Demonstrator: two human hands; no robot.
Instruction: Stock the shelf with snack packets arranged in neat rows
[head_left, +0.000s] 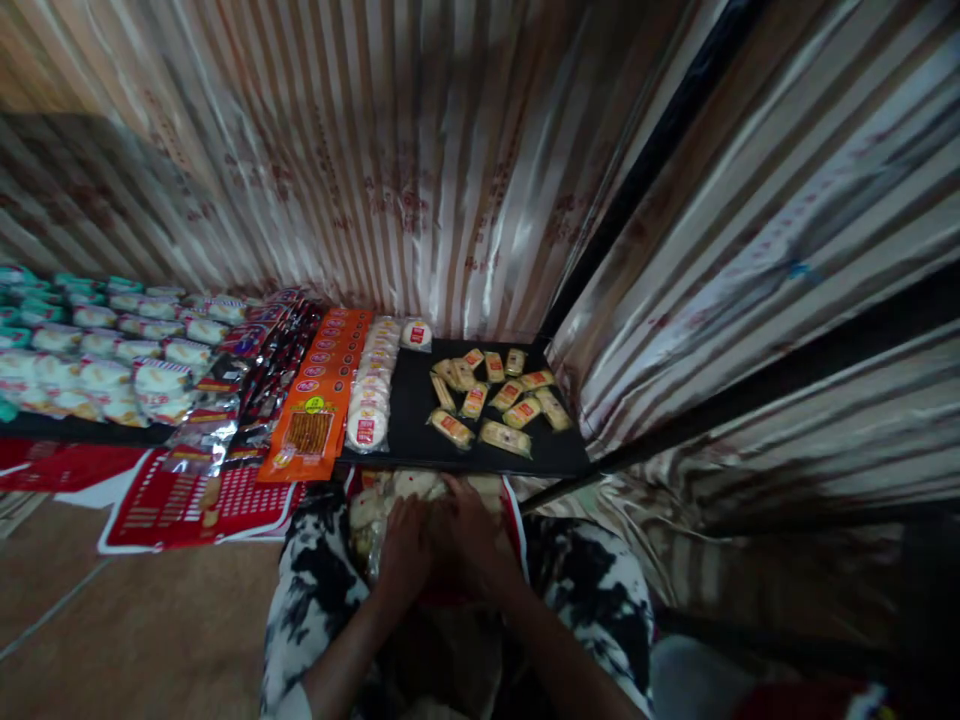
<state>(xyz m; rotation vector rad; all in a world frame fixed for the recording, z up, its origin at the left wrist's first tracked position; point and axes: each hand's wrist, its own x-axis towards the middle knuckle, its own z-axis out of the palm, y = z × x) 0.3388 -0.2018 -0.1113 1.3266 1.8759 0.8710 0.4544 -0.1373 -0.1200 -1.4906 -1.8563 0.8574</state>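
Observation:
Between the wearer's knees, just below the front edge of the black shelf (pixel 420 463), is a red holder with a white edge (pixel 517 535), filled with pale packets in clear wrap (pixel 367 505). My left hand (pixel 405 540) lies over these packets, fingers pointing forward. Close beside it, my right hand (pixel 476 525) reaches among the same packets. The fingertips of both hands are dim and partly hidden, so any grip does not show. On the shelf just above sit several small wrapped yellow snack bars (pixel 505 437), loosely scattered.
Left of the bars stand a row of round white wrapped cakes (pixel 367 425), orange snack packets (pixel 309 425), dark packets (pixel 277 350) and many white packets (pixel 161 390). A red printed cloth (pixel 217 510) hangs below. Striped sheeting (pixel 450 180) and a dark pole (pixel 637 190) border the shelf.

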